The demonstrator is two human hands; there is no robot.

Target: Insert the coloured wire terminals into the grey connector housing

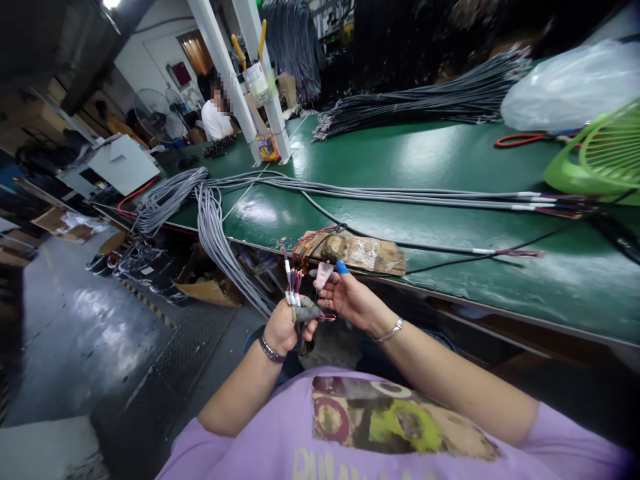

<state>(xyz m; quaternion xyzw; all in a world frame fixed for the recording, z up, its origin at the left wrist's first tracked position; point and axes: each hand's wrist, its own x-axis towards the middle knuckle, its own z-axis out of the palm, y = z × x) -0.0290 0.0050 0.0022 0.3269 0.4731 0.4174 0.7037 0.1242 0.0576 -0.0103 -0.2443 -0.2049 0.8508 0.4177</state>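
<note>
My left hand (283,325) is closed around several grey cables in front of the bench edge. White sleeves (293,298) and thin coloured wire ends (295,277) stick up from its grip. A grey covering wraps one of its fingers, and more red and green wire ends (327,317) show beside it. Just to the right, my right hand (353,298) is palm up with loosely curled fingers, its thumb apart. The thumb has a blue cover, and a pale pink cover sits on a finger. Its fingertips are close to the wires; no held thing is visible.
A worn wooden block (367,255) with wires lies at the edge of the green bench (420,160). Long grey cables (350,191) stretch along it and hang over its edge. Black cables (415,100), a plastic bag (575,87) and a green fan (600,153) are farther back. A person (216,120) sits beyond.
</note>
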